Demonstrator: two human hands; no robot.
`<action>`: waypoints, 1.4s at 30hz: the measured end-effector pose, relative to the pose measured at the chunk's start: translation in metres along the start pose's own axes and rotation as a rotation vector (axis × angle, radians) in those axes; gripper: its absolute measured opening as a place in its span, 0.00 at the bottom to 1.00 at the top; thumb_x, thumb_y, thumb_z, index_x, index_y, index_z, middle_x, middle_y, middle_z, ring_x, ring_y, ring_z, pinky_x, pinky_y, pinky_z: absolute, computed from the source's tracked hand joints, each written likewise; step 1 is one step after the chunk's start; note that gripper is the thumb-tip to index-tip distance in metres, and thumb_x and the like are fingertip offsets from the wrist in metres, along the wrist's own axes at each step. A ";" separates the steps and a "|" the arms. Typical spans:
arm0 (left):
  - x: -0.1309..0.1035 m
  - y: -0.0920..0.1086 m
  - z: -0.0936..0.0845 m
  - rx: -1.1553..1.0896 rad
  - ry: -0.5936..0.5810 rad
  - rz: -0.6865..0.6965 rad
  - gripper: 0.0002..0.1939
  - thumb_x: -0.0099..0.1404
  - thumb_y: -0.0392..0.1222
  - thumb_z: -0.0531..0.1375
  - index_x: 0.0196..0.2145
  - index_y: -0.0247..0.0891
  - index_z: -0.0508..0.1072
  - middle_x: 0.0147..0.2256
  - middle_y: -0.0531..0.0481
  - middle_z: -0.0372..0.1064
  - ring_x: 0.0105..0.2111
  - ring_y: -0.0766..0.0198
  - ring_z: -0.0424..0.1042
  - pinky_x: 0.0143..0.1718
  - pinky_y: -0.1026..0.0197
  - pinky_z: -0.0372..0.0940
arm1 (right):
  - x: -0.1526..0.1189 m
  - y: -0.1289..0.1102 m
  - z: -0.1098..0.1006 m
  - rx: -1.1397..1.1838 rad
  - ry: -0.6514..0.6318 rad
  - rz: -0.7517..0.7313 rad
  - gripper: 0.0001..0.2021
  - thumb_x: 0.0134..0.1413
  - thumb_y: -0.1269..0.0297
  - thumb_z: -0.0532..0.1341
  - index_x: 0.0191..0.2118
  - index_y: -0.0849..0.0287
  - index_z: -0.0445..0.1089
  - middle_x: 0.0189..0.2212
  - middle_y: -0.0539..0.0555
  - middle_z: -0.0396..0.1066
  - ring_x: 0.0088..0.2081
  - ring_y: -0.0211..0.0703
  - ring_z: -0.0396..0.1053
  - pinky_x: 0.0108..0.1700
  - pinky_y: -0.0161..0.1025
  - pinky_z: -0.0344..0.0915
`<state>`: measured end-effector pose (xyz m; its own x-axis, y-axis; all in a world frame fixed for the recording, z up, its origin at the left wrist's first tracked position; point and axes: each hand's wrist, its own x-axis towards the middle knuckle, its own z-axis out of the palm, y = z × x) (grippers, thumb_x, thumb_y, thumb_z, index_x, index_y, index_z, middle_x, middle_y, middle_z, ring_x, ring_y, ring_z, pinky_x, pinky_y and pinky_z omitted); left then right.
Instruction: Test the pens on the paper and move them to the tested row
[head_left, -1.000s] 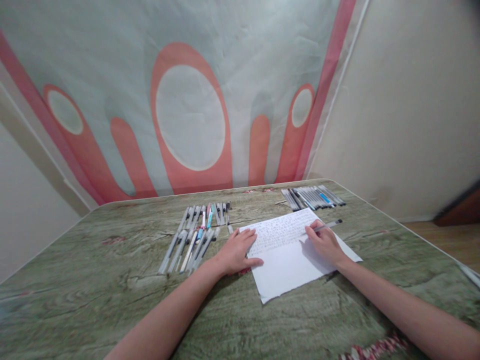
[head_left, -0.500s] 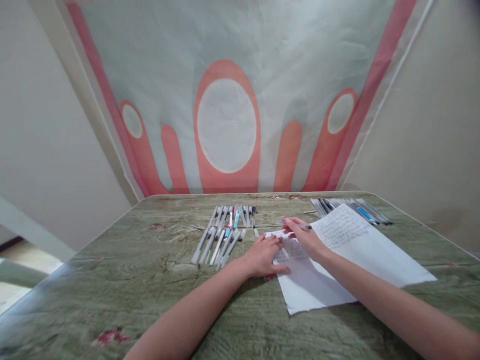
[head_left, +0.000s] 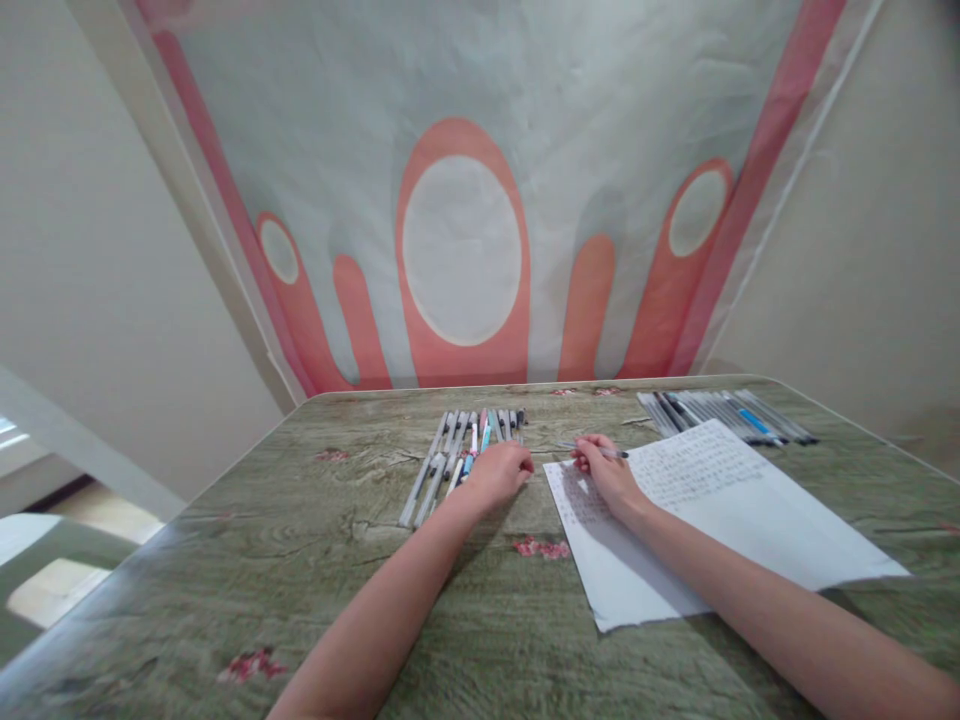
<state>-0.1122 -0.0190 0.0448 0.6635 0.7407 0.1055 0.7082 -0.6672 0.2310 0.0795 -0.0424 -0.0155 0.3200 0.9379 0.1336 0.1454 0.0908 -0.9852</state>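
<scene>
My right hand rests on the sheet of paper with its fingers closed round a pen. The pen slants over the sheet's upper left, its dark end pointing right. Lines of handwriting cover the upper part of the paper. My left hand is off the paper, at the right side of the two rows of pens. Its fingers curl down together near the table; what they hold, if anything, is hidden. The hand covers part of the nearer row.
A second group of pens, one with a blue label, lies beyond the paper at the right. The table has a wood-grain top with red flower prints. A wall hanging rises behind its far edge.
My left hand has lifted off the paper's left edge and moved left to the pens, its fingers curling. My right hand still holds the pen. The view has shifted slightly.
</scene>
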 end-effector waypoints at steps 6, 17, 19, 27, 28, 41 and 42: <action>0.001 -0.016 -0.001 0.027 -0.028 -0.081 0.08 0.56 0.40 0.54 0.30 0.39 0.73 0.33 0.48 0.69 0.35 0.61 0.67 0.39 0.61 0.59 | 0.001 0.003 0.001 -0.011 -0.015 -0.032 0.11 0.49 0.55 0.51 0.32 0.56 0.62 0.26 0.53 0.69 0.25 0.39 0.66 0.28 0.36 0.65; -0.001 -0.012 0.012 0.047 -0.020 -0.106 0.09 0.58 0.41 0.52 0.31 0.36 0.69 0.34 0.44 0.67 0.37 0.60 0.66 0.41 0.60 0.59 | -0.003 -0.001 0.000 -0.005 -0.044 -0.029 0.11 0.49 0.54 0.51 0.32 0.56 0.62 0.26 0.52 0.68 0.26 0.39 0.66 0.28 0.36 0.64; 0.000 -0.010 0.011 0.004 0.032 -0.100 0.10 0.60 0.41 0.50 0.32 0.36 0.68 0.35 0.45 0.67 0.38 0.60 0.65 0.40 0.60 0.59 | -0.005 -0.005 0.000 -0.011 -0.053 -0.042 0.11 0.49 0.55 0.51 0.32 0.56 0.62 0.26 0.52 0.68 0.26 0.39 0.65 0.29 0.36 0.64; 0.004 -0.015 0.008 -0.042 0.074 -0.112 0.09 0.59 0.40 0.50 0.33 0.37 0.69 0.34 0.47 0.67 0.35 0.62 0.66 0.38 0.62 0.59 | -0.010 -0.015 0.000 -0.009 -0.068 -0.057 0.10 0.48 0.56 0.52 0.31 0.57 0.62 0.25 0.50 0.67 0.27 0.39 0.65 0.31 0.35 0.62; 0.004 -0.016 0.008 -0.036 0.037 -0.100 0.09 0.58 0.40 0.51 0.32 0.37 0.69 0.34 0.48 0.68 0.35 0.62 0.66 0.38 0.62 0.59 | -0.010 -0.014 0.000 -0.008 -0.068 -0.057 0.10 0.48 0.56 0.52 0.31 0.57 0.62 0.25 0.50 0.67 0.27 0.39 0.65 0.32 0.35 0.62; 0.002 -0.016 0.010 0.089 -0.022 -0.040 0.07 0.57 0.38 0.54 0.30 0.37 0.71 0.32 0.46 0.68 0.35 0.61 0.66 0.38 0.63 0.58 | -0.009 -0.012 0.001 0.021 -0.062 -0.042 0.11 0.47 0.56 0.53 0.31 0.57 0.63 0.25 0.49 0.68 0.26 0.38 0.65 0.30 0.35 0.60; 0.002 -0.016 0.011 0.092 -0.019 -0.044 0.07 0.57 0.38 0.54 0.30 0.37 0.71 0.32 0.46 0.68 0.35 0.61 0.65 0.38 0.63 0.58 | -0.010 -0.012 0.001 0.022 -0.063 -0.043 0.11 0.47 0.56 0.53 0.31 0.57 0.63 0.25 0.49 0.68 0.26 0.38 0.65 0.30 0.35 0.60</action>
<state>-0.1193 -0.0073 0.0311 0.6353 0.7682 0.0791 0.7551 -0.6394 0.1448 0.0739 -0.0524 -0.0050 0.2539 0.9523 0.1693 0.1370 0.1379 -0.9809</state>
